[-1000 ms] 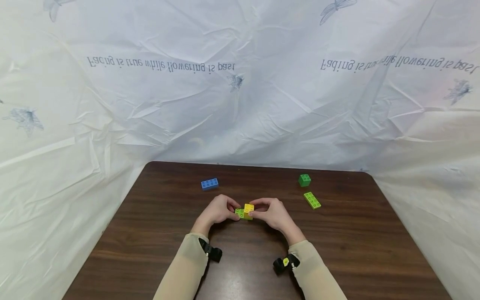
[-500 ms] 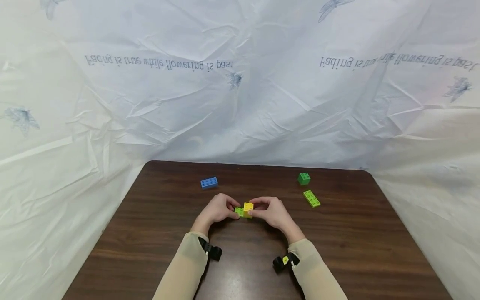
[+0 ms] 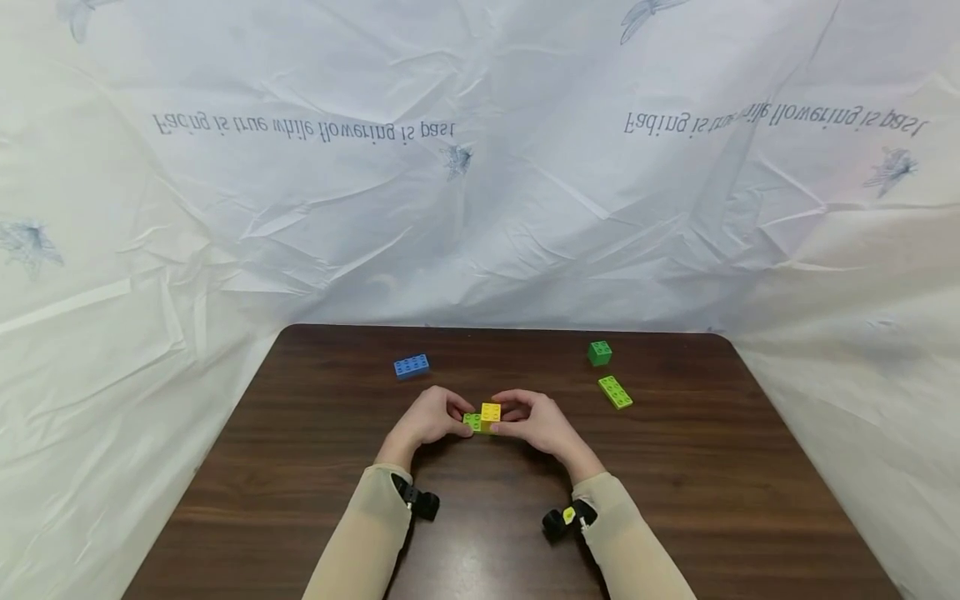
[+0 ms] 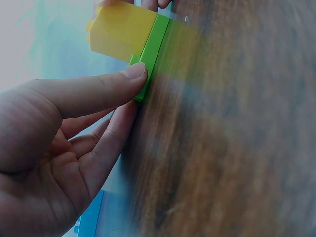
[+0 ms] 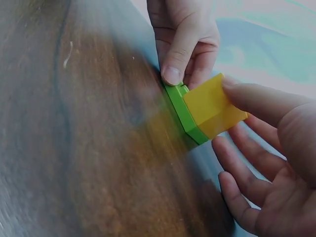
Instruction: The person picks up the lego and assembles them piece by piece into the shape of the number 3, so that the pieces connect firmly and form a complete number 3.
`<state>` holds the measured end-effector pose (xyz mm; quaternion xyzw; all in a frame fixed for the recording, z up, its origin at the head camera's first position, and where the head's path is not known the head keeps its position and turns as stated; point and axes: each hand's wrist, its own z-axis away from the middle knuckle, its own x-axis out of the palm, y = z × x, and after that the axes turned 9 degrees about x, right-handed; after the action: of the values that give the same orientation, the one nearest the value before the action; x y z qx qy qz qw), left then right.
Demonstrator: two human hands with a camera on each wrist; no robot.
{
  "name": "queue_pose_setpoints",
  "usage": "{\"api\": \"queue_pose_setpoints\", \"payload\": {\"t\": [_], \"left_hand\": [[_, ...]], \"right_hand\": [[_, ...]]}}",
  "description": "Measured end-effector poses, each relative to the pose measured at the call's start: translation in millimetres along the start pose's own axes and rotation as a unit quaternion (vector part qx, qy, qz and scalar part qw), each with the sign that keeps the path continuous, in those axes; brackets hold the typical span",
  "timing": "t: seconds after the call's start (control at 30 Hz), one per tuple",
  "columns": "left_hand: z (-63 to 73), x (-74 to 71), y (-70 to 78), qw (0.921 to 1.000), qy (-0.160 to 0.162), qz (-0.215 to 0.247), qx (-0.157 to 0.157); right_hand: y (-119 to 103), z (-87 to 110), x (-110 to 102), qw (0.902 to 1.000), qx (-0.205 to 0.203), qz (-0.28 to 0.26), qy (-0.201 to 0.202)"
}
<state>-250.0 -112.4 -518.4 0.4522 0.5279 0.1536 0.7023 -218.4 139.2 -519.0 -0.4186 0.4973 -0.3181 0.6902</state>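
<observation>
At the middle of the table, a yellow building brick [image 3: 491, 412] stands on the right half of a flat light-green building brick [image 3: 471, 422]. My left hand [image 3: 429, 418] pinches the flat brick's left end, thumb in front and fingers behind. In the left wrist view that thumb presses the edge of the green brick [image 4: 157, 37], close over the tabletop. My right hand [image 3: 538, 423] holds the yellow brick between thumb and fingers. Seen from the right wrist, the thumb is at the upper corner of the yellow brick [image 5: 210, 106], and the lower fingers are spread loosely.
A blue building brick [image 3: 411, 367] lies at the back left of the dark wooden table [image 3: 300, 467]. Towards the back right are a small green brick [image 3: 599, 353] and a second flat light-green brick [image 3: 615, 392]. A white printed sheet [image 3: 480, 208] hangs behind the table.
The head view has shifted slightly, moving the whole scene a little to the left. Both hands keep their hold on the two joined bricks.
</observation>
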Motion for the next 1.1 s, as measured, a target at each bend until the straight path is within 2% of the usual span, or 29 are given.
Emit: {"api": "queue_pose_setpoints", "payload": {"t": [0.17, 0.4, 0.6, 0.9, 1.1], "left_hand": [[-0.3, -1.4, 2.4, 1.0, -0.002, 0.002, 0.004], [-0.8, -4.3, 6.0, 1.0, -0.001, 0.003, 0.005], [-0.7, -3.3, 6.7, 1.0, -0.001, -0.003, 0.001], [-0.7, -0.8, 8.0, 0.9999, 0.002, -0.016, 0.001], [0.4, -0.4, 8.2, 0.9999, 0.004, -0.014, -0.001]], "right_hand": [[2.9, -1.9, -1.3, 0.9999, 0.002, -0.006, -0.012], [4.3, -3.7, -1.4, 0.998, 0.007, 0.059, 0.022], [6.0, -3.2, 1.2, 0.9955, 0.009, 0.088, 0.034], [6.9, -2.9, 3.9, 0.9935, 0.012, 0.105, 0.042], [4.5, -2.7, 4.3, 0.9956, 0.007, 0.087, 0.035]]}}
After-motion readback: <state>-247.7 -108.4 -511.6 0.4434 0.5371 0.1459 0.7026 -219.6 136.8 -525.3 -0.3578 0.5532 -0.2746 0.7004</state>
